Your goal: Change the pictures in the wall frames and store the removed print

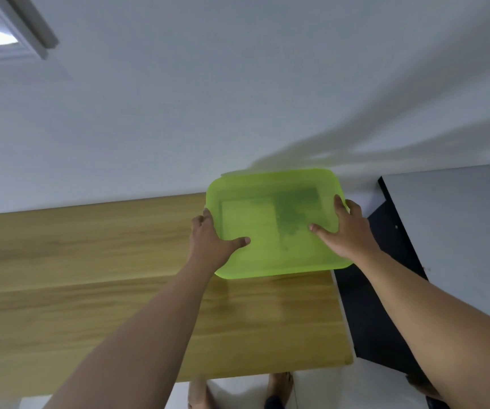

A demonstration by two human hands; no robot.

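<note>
Left hand (211,240) and right hand (345,231) clamp opposite edges of the flat translucent green plastic case (267,214). It seems light, slick, slightly bendy.

Green box (279,261): translucent plastic, smooth, semi-matt, dark patch shows thru. Tabletop (90,290): light wood-grain finish, smooth w/ slight sheen. Wall (238,84): white paint, matt. Panel (367,314) beside tabletop: black, matt. Window frame (34,33): white, smooth.

Gripping green plastic lid (273,231) at both sides, left hand (212,242) and right hand (348,231), over tabletop's (90,276) far right corner.
</note>
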